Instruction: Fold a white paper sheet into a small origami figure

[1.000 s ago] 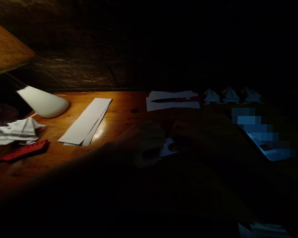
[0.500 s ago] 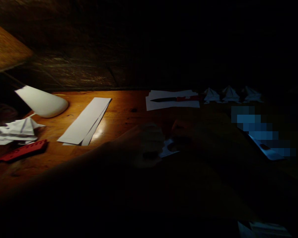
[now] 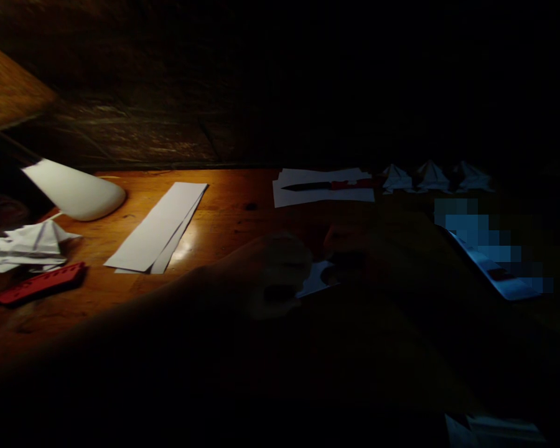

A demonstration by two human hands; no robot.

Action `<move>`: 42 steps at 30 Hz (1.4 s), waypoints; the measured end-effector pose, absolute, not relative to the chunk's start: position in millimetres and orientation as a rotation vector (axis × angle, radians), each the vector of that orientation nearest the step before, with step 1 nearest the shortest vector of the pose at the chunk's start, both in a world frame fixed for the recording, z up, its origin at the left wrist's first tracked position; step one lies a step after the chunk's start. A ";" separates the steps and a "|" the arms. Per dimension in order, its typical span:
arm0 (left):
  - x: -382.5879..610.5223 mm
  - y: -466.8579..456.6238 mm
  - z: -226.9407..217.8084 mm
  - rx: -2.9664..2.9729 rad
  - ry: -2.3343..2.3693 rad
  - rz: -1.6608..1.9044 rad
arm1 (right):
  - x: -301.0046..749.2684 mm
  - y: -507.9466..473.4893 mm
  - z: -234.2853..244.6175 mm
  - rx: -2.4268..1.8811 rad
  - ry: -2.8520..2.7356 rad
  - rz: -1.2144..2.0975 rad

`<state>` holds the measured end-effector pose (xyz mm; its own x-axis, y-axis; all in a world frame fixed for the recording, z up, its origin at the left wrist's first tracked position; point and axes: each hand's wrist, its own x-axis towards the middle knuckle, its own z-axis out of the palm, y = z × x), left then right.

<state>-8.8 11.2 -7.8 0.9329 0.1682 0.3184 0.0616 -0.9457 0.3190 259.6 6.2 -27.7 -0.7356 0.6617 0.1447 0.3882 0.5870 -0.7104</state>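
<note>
In deep shadow near the middle of the wooden table, my left hand (image 3: 280, 267) is closed on a small piece of paper (image 3: 316, 280). My right hand (image 3: 348, 252) grips the same paper from its right side; most of its fingers are lost in the dark. Only part of the sheet shows, pale blue and curved or folded between the hands. Beyond them lies a stack of cut paper (image 3: 324, 198) with a red-handled knife (image 3: 326, 185) on top.
Lamplit paper strips (image 3: 161, 227) lie at left, near a white lamp base (image 3: 77, 190), crumpled paper (image 3: 32, 246) and a red perforated object (image 3: 40, 285). Several folded paper shapes (image 3: 432, 177) stand at back right. A lit phone (image 3: 504, 274) lies at right, with more paper (image 3: 499, 429) in front.
Both hands stay close together on the paper, and slightly more of the sheet shows between them. The view has shifted a little, moving the left-side things slightly left.
</note>
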 end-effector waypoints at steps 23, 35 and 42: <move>-11.3 1.7 -2.3 2.806 0.284 0.467 | 266.2 10.1 -24.2 -0.739 -2.346 1.035; -10.2 -2.0 -3.1 2.758 0.300 0.456 | 269.2 12.2 -18.4 -0.815 -2.340 0.944; -12.0 1.4 -6.2 2.740 0.273 0.414 | 270.6 12.2 -18.9 -0.798 -2.380 0.959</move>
<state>-12.0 1.4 -6.2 0.9386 0.2387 0.2493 0.1348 -0.9184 0.3720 270.6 12.2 -18.9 -0.7310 0.6560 0.1881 0.3424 0.5910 -0.7304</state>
